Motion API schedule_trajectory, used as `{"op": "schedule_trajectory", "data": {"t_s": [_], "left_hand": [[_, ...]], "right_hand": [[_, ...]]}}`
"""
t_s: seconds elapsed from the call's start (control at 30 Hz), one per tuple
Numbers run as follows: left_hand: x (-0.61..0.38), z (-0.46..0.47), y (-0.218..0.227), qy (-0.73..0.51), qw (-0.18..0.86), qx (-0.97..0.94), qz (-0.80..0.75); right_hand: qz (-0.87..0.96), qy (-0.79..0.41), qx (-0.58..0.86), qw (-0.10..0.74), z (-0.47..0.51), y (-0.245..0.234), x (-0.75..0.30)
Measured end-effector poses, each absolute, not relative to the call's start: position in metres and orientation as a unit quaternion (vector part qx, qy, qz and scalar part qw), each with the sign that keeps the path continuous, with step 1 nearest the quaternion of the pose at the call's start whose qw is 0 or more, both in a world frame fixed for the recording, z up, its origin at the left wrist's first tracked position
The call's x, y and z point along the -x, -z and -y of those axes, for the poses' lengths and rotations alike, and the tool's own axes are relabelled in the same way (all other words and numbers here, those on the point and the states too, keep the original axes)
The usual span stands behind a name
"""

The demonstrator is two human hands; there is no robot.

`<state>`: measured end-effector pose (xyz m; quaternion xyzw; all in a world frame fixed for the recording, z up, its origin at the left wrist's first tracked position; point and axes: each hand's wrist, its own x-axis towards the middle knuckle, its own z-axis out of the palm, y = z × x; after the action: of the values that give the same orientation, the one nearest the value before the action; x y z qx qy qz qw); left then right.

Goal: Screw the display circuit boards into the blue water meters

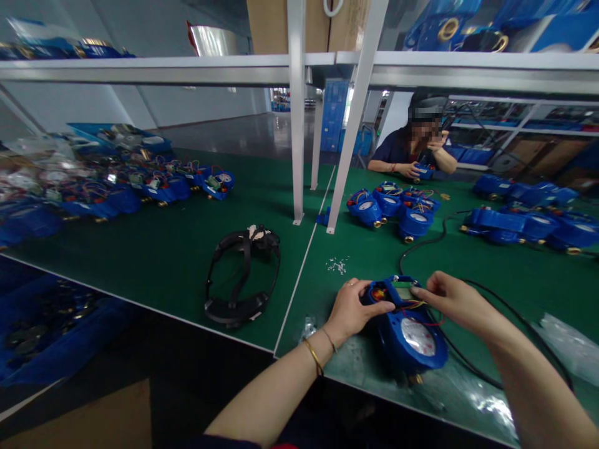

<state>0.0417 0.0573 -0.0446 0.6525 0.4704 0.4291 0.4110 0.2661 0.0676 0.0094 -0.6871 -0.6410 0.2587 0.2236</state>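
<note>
A blue water meter [390,337] lies at the front edge of the green table, its round white dial [418,337] facing up. My left hand [350,310] is closed around the left side of its housing, thumb across the top. Inside the opened upper compartment sits a green circuit board [404,291], with red, yellow and dark wires around it. My right hand [447,298] is closed, fingers curled, its fingertips on the board's right end. Whether anything small is between those fingertips is hidden. Small white pieces [337,265] lie scattered beyond the meter.
A black head strap [241,312] lies left of the table seam. More blue meters [416,221] stand ahead, at right and far left. A black cable [505,293] curves past my right arm. Shelf posts [298,125] rise ahead. A co-worker [397,146] sits opposite, handling a blue meter.
</note>
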Motion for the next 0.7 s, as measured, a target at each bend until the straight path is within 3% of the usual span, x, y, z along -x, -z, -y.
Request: {"op": "schedule_trajectory", "data": {"t_s": [0.1, 0.17, 0.23, 0.33, 0.5, 0.7], "left_hand": [[-0.043, -0.057, 0.047, -0.458, 0.452, -0.607, -0.467], [-0.045, -0.056, 0.048, -0.512, 0.527, -0.500, -0.458], [-0.046, -0.054, 0.046, -0.576, 0.604, -0.320, -0.448], [-0.046, -0.051, 0.040, -0.602, 0.656, -0.115, -0.440], [-0.044, -0.046, 0.032, -0.579, 0.696, -0.043, -0.423], [-0.026, -0.039, 0.021, -0.581, 0.703, -0.009, -0.409]], "right_hand": [[0.617, -0.308, 0.662, 0.292, -0.063, -0.008, -0.280], [0.569, -0.233, 0.722, 0.317, -0.057, 0.000, -0.307], [0.523, -0.096, 0.807, 0.257, -0.049, 0.015, -0.342], [0.491, -0.068, 0.840, 0.222, -0.036, 0.044, -0.386], [0.460, -0.085, 0.846, 0.255, -0.027, 0.070, -0.405], [0.402, -0.102, 0.829, 0.374, -0.027, 0.032, -0.409]]}}
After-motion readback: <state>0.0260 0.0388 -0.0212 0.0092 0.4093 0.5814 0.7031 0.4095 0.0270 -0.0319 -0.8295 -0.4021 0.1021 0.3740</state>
